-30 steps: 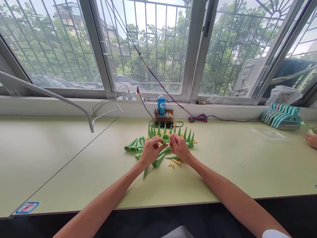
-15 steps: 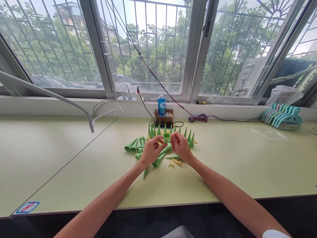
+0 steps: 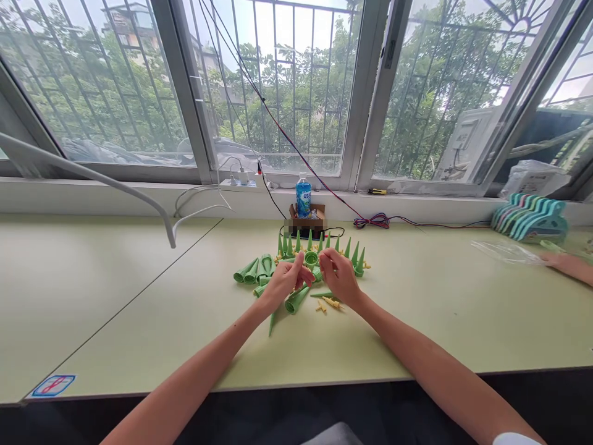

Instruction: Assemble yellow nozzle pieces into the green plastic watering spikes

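Note:
A green hollow cone (image 3: 311, 259), its round open end facing me, is between my hands over the table. My right hand (image 3: 340, 272) is closed at its right edge, thumb and fingers pinched together; a small piece inside them cannot be made out. My left hand (image 3: 288, 277) is just left of the cone, thumb raised and fingers apart. Below the hands lie loose green cones (image 3: 296, 301) and yellow connectors (image 3: 332, 303). More green cones (image 3: 250, 272) rest to the left. Behind, a row of green spikes (image 3: 355, 254) stands upright with yellow pieces among them.
A blue bottle (image 3: 303, 199) stands in a small cardboard box (image 3: 319, 216) by the window. Coiled cable (image 3: 373, 220) lies at the back. On the right are turquoise hangers (image 3: 530, 219), a clear plastic bag (image 3: 504, 252) and another person's hand (image 3: 569, 264). A white tube (image 3: 139, 193) arches over the left.
My left thumb has lifted and its fingers have spread away from the green cone. My right hand stays nearly in place. Another person's hand has come in at the right edge.

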Motion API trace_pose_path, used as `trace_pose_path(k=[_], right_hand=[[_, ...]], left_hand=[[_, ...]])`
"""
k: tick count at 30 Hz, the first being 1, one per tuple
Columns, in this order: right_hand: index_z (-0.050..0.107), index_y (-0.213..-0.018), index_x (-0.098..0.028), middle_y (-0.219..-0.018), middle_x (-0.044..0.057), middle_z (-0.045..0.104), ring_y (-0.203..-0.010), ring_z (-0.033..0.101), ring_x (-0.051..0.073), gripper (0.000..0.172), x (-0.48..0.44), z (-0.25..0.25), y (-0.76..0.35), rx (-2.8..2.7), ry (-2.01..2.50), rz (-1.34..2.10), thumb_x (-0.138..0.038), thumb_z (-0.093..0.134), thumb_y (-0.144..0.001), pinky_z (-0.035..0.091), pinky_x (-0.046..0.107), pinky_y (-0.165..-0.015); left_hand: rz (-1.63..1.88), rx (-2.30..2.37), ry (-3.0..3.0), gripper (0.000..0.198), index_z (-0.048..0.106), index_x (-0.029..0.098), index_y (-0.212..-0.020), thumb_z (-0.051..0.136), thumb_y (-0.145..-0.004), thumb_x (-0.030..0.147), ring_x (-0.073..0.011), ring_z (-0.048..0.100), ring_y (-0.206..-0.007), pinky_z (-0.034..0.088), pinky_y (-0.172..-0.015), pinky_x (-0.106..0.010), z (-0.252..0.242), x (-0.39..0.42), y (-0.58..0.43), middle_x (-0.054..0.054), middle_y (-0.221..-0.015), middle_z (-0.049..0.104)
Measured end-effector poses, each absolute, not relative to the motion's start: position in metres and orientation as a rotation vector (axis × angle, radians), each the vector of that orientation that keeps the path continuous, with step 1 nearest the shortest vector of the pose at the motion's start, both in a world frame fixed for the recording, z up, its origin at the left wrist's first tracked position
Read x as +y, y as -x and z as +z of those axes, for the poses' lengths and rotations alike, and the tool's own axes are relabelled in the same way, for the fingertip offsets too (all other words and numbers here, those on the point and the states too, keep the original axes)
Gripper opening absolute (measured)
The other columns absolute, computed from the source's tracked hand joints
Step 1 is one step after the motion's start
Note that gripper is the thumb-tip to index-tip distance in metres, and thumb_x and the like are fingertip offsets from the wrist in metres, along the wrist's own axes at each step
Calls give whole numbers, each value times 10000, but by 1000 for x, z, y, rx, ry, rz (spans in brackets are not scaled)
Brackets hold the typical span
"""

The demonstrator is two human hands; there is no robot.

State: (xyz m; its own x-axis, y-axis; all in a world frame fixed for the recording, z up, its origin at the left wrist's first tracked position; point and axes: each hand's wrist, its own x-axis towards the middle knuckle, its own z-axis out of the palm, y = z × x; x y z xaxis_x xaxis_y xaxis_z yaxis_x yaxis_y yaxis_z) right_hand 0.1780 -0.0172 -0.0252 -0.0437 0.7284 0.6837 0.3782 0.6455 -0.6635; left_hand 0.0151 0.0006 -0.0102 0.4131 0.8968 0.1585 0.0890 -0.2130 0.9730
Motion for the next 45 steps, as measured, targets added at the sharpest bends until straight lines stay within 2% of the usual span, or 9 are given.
trace_pose_path(k=[8,16,22,26,30,33,36,41,45], right_hand=[[498,-789,-205,-651,-9,491,-512,426,100,306,-18,-26,-178,-1704,894,342,-419,375,-970,361,220,-500],[518,-821,-206,-640,-17,498,-487,397,93,272,-16,-28,-178,-1719,898,359,-400,395,-967,350,220,-501],[513,-798,-204,-625,-22,503,-494,429,96,268,-16,-27,-178,-1717,861,384,-377,402,-969,359,221,-515],[497,-746,-201,-571,-33,471,-491,428,103,284,-15,-28,-178,-1738,881,375,-372,422,-960,349,222,-513],[471,-705,-197,-540,-44,440,-471,381,95,288,-12,-31,-178,-1750,903,368,-349,445,-948,313,220,-493],[464,-697,-194,-529,-50,420,-466,352,90,286,-9,-33,-179,-1742,931,363,-346,463,-938,285,222,-478],[469,-707,-193,-527,-51,417,-465,343,90,279,-8,-35,-180,-1736,952,361,-356,471,-934,271,225,-472],[503,-782,-193,-555,-47,444,-466,366,92,244,-9,-34,-179,-1716,960,399,-384,475,-931,275,227,-463],[496,-848,-197,-594,-39,491,-474,410,96,205,-9,-34,-178,-1683,939,429,-389,494,-920,295,223,-463]], left_hand=[[894,818,-1620,719,731,104,-656,380,-844,702,-109,451,-457,367,-461,-235,-13,1,-15,-115,-598,683],[922,813,-1546,645,724,96,-722,468,-819,680,-90,442,-463,360,-468,-227,-12,2,-13,-103,-657,681],[926,827,-1594,548,666,123,-713,498,-832,631,-96,449,-447,354,-457,-220,-12,1,-10,-4,-477,508],[1008,787,-1661,417,662,146,-822,587,-810,556,-79,423,-457,328,-426,-195,-7,-3,-7,38,-514,430],[1112,753,-1806,362,680,140,-936,650,-795,472,-56,330,-470,284,-398,-175,-6,-2,-7,43,-575,390],[1238,753,-1893,296,676,135,-786,675,-785,431,-50,356,-520,326,-428,-168,-10,0,-8,12,-688,456],[1299,760,-1945,322,624,133,-655,671,-790,421,-54,414,-562,396,-471,-172,-14,3,-9,-19,-810,511],[1310,783,-1986,326,611,140,-647,655,-804,421,-76,487,-616,447,-498,-179,-15,3,-9,-38,-861,542],[1314,796,-1991,321,603,138,-638,655,-808,405,-65,462,-594,445,-492,-178,-15,3,-9,-37,-865,549]])
